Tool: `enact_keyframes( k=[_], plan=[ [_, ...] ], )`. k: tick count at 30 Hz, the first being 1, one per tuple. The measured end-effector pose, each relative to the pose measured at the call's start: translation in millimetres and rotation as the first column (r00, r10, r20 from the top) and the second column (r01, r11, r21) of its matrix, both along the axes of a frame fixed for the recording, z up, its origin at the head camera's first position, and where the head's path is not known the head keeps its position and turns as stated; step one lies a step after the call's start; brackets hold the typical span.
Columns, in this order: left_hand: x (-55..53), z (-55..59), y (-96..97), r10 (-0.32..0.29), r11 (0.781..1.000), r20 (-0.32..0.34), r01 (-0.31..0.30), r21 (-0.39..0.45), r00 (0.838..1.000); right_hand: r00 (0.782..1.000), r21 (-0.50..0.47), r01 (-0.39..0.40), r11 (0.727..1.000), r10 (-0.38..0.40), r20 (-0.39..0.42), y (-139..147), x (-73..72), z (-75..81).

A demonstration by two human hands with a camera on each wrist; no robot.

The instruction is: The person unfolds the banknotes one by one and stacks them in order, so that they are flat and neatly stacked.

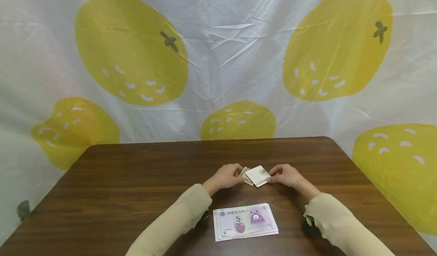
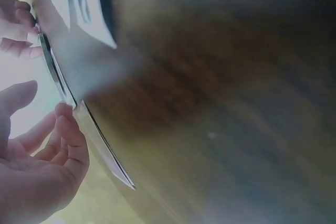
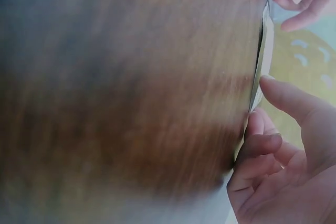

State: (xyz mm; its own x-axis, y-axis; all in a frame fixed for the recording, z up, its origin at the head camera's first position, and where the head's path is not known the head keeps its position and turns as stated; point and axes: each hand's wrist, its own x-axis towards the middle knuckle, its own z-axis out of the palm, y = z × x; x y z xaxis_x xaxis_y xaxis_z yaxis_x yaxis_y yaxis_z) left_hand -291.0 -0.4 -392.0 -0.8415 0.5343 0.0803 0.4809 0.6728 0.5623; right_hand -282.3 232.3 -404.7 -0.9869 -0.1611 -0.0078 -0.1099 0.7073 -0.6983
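Between the table's point(image 1: 143, 180) far edge and play banknotes point(image 1: 245, 222), the right grip point(image 1: 287, 175) pinched a whitish paper point(image 1: 257, 175); the left grip point(image 1: 226, 176) touched a brownish paper point(image 1: 244, 175), pinching unclear.

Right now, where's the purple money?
In the head view, the purple money lies right of centre on the table, between the left sleeve and right sleeve.

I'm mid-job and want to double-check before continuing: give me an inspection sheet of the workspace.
Surface: brown wood-grain table, rounded far corners.
Job's things: white paper square, apparently folded, overlapping a brown-printed paper piece.
Clutter: stack of purple play-money notes marked 5, nearer the camera, neither hand on it.
Left hand: at the brown-printed paper piece's edge; grip unclear.
Right hand: pinches the white paper square's right edge.
Cables: nothing seen.
Surroundings: white curtain with yellow fruit prints behind the table.
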Motion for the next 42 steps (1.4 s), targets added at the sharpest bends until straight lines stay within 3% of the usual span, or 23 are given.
enact_keyframes(
  k=[7, 15, 27, 34, 42],
  plan=[
    [-3.7, -0.1, 8.6, -0.007, 0.998, -0.047, 0.003, -0.07, 0.999, 0.998, 0.039, -0.037, 0.999, 0.039, -0.041, -3.7, 2.0, 2.5],
    [-2.8, -1.3, 17.9, 0.02, 0.989, -0.073, -0.031, -0.147, 0.997, 0.998, 0.011, -0.058, 0.998, 0.059, -0.033, -5.7, 0.5, 0.6],
    [-2.6, -4.6, 22.9, 0.03, 0.985, -0.124, -0.051, -0.166, 0.992, 0.996, -0.039, -0.085, 0.996, 0.084, -0.022, -8.7, 0.2, 3.4],
    [-2.5, -4.9, 24.2, 0.032, 0.981, -0.131, -0.056, -0.186, 0.991, 0.999, -0.015, -0.041, 0.999, 0.041, 0.001, -11.8, 0.8, 3.3],
    [-2.4, -5.0, 23.6, 0.034, 0.983, -0.109, -0.053, -0.176, 0.993, 0.992, -0.108, -0.114, 0.988, 0.106, -0.075, -13.1, 0.1, 1.8]
  ],
)
